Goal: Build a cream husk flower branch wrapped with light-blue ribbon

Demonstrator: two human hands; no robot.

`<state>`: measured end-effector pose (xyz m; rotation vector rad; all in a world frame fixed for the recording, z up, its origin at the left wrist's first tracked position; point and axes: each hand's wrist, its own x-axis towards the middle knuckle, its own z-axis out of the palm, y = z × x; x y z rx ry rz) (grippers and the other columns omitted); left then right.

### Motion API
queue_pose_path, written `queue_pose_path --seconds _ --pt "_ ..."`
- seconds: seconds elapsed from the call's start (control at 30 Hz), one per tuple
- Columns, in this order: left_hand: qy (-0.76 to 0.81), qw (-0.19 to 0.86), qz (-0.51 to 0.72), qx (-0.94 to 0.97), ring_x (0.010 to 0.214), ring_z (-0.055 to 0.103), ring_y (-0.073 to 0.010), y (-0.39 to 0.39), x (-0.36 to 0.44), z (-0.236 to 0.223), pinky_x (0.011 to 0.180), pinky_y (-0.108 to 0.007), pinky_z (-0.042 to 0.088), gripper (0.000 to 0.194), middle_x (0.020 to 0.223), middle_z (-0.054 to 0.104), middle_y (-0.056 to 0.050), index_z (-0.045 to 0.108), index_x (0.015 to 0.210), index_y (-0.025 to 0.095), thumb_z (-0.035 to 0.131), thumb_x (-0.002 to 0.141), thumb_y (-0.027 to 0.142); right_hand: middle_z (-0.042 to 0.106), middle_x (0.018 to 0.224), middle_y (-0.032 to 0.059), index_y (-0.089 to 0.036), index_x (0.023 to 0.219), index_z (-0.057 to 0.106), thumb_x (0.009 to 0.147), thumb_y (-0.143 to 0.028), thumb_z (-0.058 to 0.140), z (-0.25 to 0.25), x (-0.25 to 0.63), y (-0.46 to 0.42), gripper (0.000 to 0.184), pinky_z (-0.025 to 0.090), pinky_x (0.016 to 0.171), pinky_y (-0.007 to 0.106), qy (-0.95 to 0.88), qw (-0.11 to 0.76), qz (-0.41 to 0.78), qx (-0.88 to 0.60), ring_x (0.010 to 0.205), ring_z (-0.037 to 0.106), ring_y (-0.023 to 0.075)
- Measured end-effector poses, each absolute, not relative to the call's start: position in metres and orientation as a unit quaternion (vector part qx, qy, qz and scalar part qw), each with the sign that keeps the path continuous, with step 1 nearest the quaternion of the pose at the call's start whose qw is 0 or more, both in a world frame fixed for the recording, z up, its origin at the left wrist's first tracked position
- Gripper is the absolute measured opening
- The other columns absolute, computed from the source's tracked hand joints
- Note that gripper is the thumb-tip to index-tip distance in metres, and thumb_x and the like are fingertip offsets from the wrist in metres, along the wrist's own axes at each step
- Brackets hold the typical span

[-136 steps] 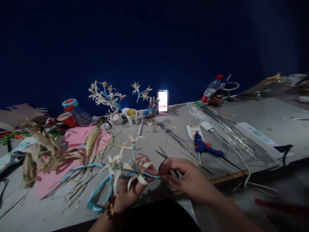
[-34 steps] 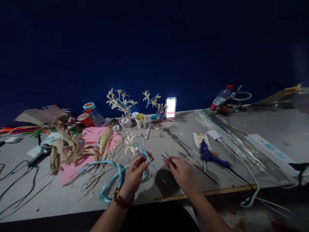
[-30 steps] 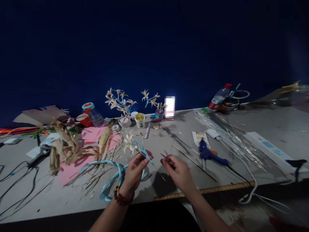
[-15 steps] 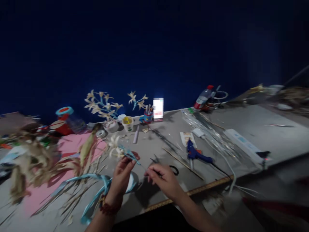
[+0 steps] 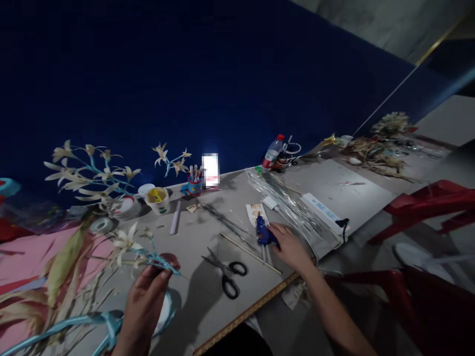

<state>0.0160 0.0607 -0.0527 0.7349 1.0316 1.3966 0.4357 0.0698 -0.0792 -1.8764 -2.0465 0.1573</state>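
Observation:
My left hand (image 5: 145, 291), at the lower left, pinches the stem of a handmade flower (image 5: 128, 238) with pale petals; blue tape wraps the stem. Over on the right, my right hand (image 5: 291, 249) has its fingers closed on the handle of a blue hot glue gun (image 5: 262, 231), which lies on the table beside a small printed packet (image 5: 253, 212). Black-handled scissors (image 5: 229, 269) lie opened between my two hands. Part of a white roll with blue ribbon (image 5: 164, 314) shows behind my left wrist.
Pale flowers on blue stems (image 5: 89, 170) stand at the back left near a paper cup (image 5: 158, 200). A pen holder (image 5: 195, 185), a lit phone (image 5: 211, 170) and a bottle (image 5: 272, 153) line the wall. A power strip (image 5: 322, 210) and red stools (image 5: 419, 202) are rightward.
My right hand has left the flower stem and moved right onto the glue gun. My left hand still holds the flower. The view has swung right, and the scissors now show fully.

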Motion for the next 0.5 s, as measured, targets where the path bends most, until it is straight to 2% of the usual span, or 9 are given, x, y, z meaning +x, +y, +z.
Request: queue_pose_path --seconds 0.27,0.37,0.5 --pt "0.455 0.578 0.594 0.327 0.093 0.062 -0.0212 0.058 0.013 -0.050 0.085 -0.027 0.050 0.023 0.089 0.071 -0.006 0.078 0.081 0.018 0.086 0.068 0.035 0.069 0.117 0.0130 -0.018 0.110 0.065 0.070 -0.019 0.060 -0.073 0.449 0.089 0.041 0.048 0.101 0.043 -0.760 0.166 0.090 -0.622 0.112 0.062 0.0294" --pt "0.443 0.581 0.604 0.318 0.090 0.062 -0.0203 0.059 0.014 -0.051 0.084 -0.027 0.050 0.025 0.088 0.071 -0.006 0.079 0.084 0.018 0.087 0.068 0.036 0.072 0.110 0.0125 -0.019 0.111 0.065 0.072 -0.026 0.061 -0.067 0.460 0.095 0.039 0.053 0.092 0.041 -0.746 0.199 0.107 -0.627 0.104 0.067 0.0294" --pt "0.432 0.580 0.613 0.318 0.089 0.062 -0.0193 0.059 0.018 -0.051 0.085 -0.026 0.049 0.024 0.089 0.072 -0.005 0.079 0.086 0.019 0.086 0.070 0.034 0.075 0.095 0.0100 -0.020 0.109 0.064 0.080 -0.038 0.059 -0.060 0.467 0.097 0.034 0.058 0.074 0.039 -0.692 0.277 0.110 -0.657 0.083 0.071 0.0285"
